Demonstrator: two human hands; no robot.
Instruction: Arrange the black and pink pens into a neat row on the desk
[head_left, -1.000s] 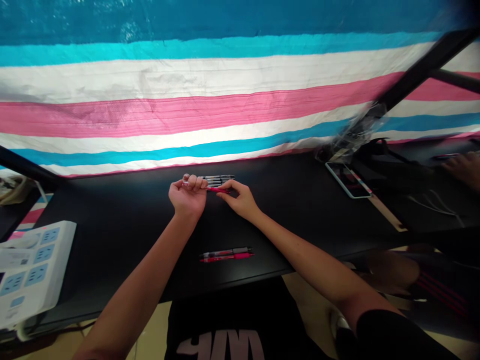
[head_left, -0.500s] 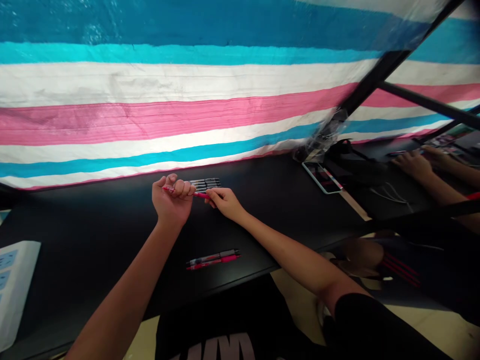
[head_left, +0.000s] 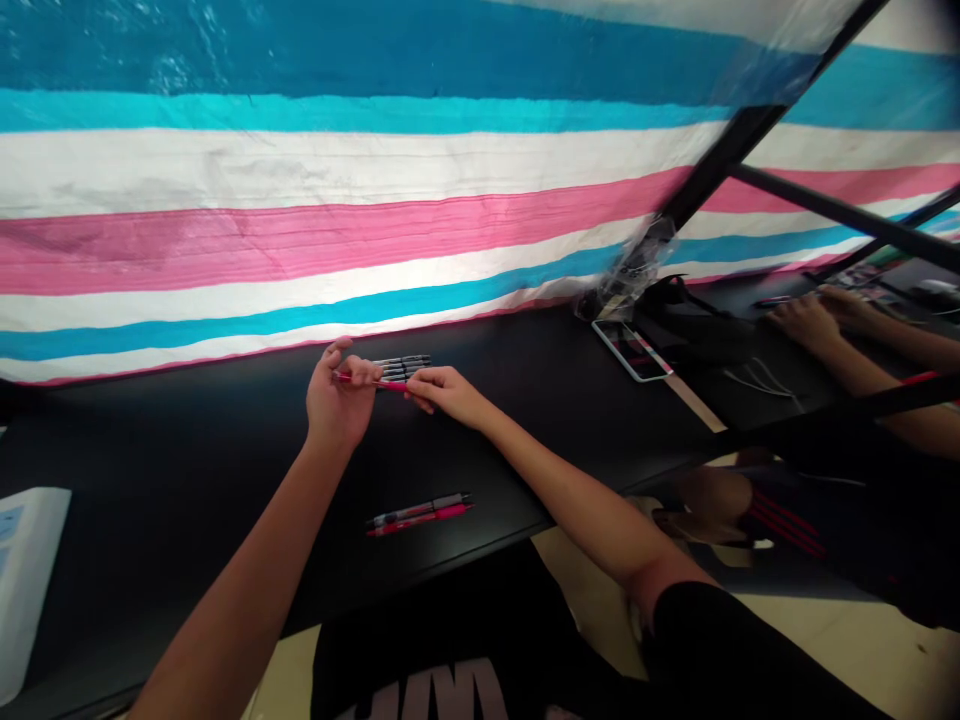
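Observation:
A red pen (head_left: 391, 386) lies level between my two hands above the black table (head_left: 225, 480). My left hand (head_left: 341, 395), palm turned up, has its fingers curled round the pen's left part. The fingertips of my right hand (head_left: 448, 394) pinch the pen's right end. Just behind the hands lie several dark and silver pens (head_left: 405, 366) in a row, partly hidden by my fingers. Nearer the table's front edge, a grey and black pen (head_left: 420, 510) rests beside another red pen (head_left: 424, 518).
A phone (head_left: 632, 350) lies at the right by a wooden strip (head_left: 697, 402) and a dark metal frame post (head_left: 720, 160). A white container (head_left: 37, 580) stands at the left edge. Another person's hands (head_left: 810, 322) are at the far right. A striped sheet (head_left: 337, 240) hangs behind.
The fingers of my left hand have loosened a little, with the index finger lifted. Both hands still hold the red pen. The view has shifted slightly to the right.

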